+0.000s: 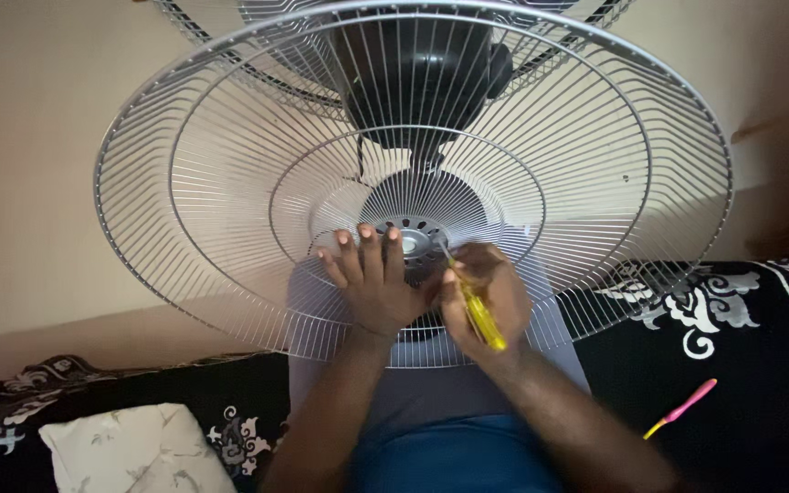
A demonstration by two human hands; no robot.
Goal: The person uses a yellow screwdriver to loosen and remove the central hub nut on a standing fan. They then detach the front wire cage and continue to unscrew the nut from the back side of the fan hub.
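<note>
The biggest thing in my view is the wire fan guard [230, 183], a round chrome grille that fills the top of the frame, tipped toward me with the black motor housing [422, 64] seen through its bars. Below it runs a black cloth with white scrollwork [732, 319], spread over what looks like a sofa or bed, and a pale floral cushion [130, 447] sits at the lower left.

Now the hands. My left hand [372, 283] lies flat on the guard beside the grey hub [420, 242] — fingers [367, 251] spread a little, pressed on the wires, bracing the grille. My right hand [495, 297] is closed around a yellow-handled screwdriver [481, 315], fingers pinching the handle, the thin shaft angling up and left to the hub's edge. I cannot tell exactly which screw or slot the tip meets; it is too small and crossed by wires.

To do this well, I judge the shaft wants to sit square to the fastener — not slanted — with steady push down the handle so the tip does not skip across the chrome. The left hand should hold firm, since the guard looks free to rock. Turn slowly and watch the tip.

Smallest of all, a pink-and-yellow tool [682, 408] lies on the cloth well off to the right, apart from both hands.
</note>
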